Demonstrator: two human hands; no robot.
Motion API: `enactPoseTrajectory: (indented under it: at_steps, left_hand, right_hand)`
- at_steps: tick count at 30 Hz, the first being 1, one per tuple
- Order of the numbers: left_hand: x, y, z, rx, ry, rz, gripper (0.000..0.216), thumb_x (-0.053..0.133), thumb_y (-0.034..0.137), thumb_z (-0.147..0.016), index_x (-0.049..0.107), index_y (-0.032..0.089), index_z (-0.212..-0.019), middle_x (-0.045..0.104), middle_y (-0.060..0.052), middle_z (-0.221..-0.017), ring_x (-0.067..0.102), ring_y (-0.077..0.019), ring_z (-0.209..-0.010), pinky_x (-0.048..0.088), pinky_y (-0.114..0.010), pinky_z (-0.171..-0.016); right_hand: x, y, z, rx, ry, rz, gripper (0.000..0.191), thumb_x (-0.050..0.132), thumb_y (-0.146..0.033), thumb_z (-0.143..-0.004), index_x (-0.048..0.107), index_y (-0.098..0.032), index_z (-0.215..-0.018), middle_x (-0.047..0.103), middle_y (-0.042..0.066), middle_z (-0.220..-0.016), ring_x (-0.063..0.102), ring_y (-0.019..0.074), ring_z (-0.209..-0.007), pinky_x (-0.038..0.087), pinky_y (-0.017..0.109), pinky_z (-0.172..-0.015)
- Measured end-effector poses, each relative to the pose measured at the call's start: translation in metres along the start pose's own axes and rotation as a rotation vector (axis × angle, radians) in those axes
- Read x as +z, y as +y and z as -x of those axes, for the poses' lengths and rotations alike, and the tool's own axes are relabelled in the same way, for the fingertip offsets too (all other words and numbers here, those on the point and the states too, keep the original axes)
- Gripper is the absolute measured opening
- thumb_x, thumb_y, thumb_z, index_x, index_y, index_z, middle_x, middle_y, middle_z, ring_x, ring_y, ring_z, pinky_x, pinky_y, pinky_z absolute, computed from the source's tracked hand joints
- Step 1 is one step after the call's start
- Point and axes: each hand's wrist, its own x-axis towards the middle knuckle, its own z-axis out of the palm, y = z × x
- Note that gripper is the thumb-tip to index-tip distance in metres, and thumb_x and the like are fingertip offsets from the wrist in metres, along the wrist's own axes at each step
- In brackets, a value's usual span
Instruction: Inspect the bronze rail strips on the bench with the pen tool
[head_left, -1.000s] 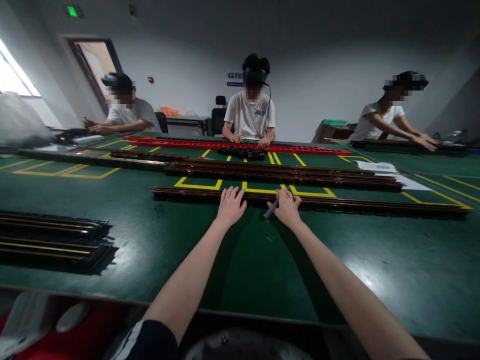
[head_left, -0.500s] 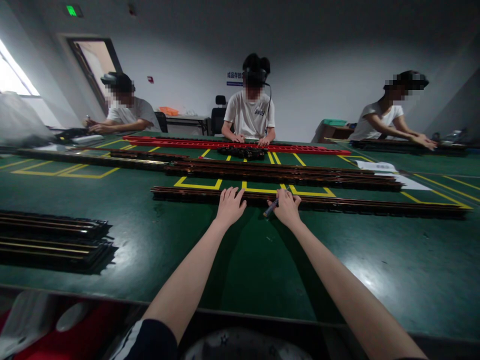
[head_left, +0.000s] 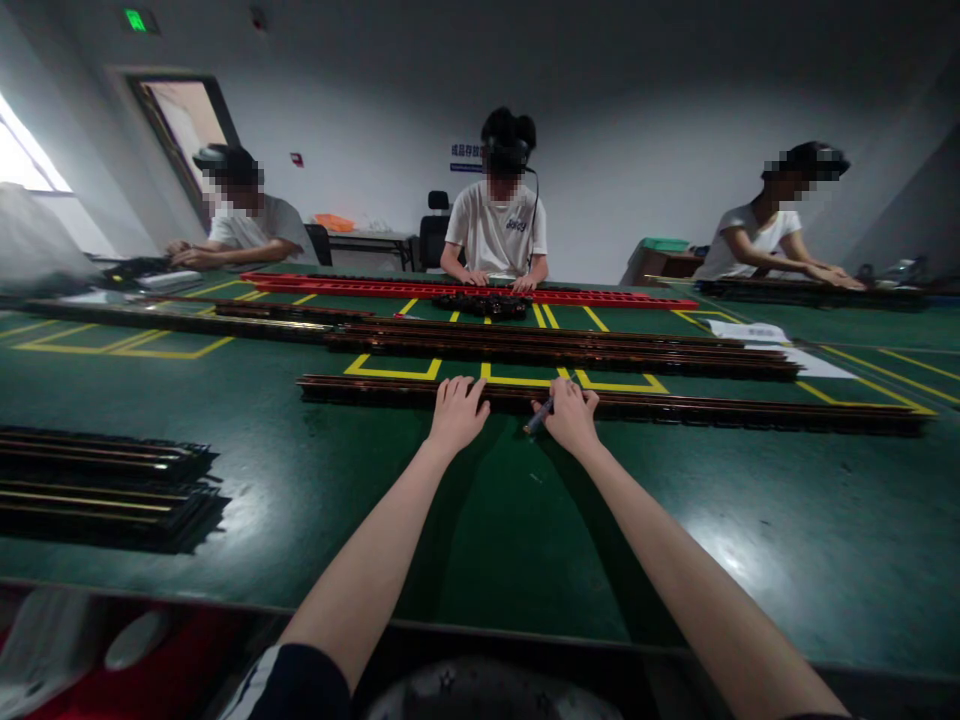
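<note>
A long dark strip (head_left: 712, 411) with copper-coloured edges lies across the green table (head_left: 487, 530) in front of me. My left hand (head_left: 457, 412) rests on it with the fingers stretched out flat. My right hand (head_left: 571, 418) lies on the same strip a little to the right, its fingers closed round a small pen-like tool (head_left: 539, 418) whose tip points left and down.
More long strips (head_left: 562, 345) lie behind, over yellow floor-style markings. A stack of strips (head_left: 105, 485) sits at my near left. A red rail (head_left: 465, 291) runs along the far side, where three other people sit working.
The view has shifted very slightly; both hands stay on the strip in the same pose.
</note>
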Motion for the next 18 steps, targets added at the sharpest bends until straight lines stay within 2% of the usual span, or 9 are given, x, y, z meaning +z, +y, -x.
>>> enactPoseTrajectory:
  at_steps: [10,18]
  left_hand:
    - [0.001,-0.0015,0.0,-0.001,-0.037,0.038,0.048,0.037,0.034,-0.094,0.045,0.016,-0.138,0.047,-0.012,-0.143,0.033,-0.0274,-0.139,0.022,-0.049,-0.117]
    - [0.0021,-0.0021,0.0,-0.004,-0.028,0.033,0.049,0.037,0.036,-0.095,0.045,0.018,-0.139,0.046,-0.011,-0.144,0.032,-0.0275,-0.139,0.021,-0.051,-0.117]
  right_hand:
    - [-0.0039,-0.008,0.0004,-0.004,0.01,0.02,0.015,0.045,-0.025,-0.083,0.043,-0.018,-0.095,0.062,0.016,-0.101,0.05,0.0305,-0.105,0.025,0.043,-0.089]
    - [-0.0045,-0.0078,0.0,-0.006,0.012,0.037,0.026,0.037,-0.001,-0.07,0.044,-0.017,-0.09,0.06,0.014,-0.096,0.052,0.0273,-0.1,0.025,0.04,-0.087]
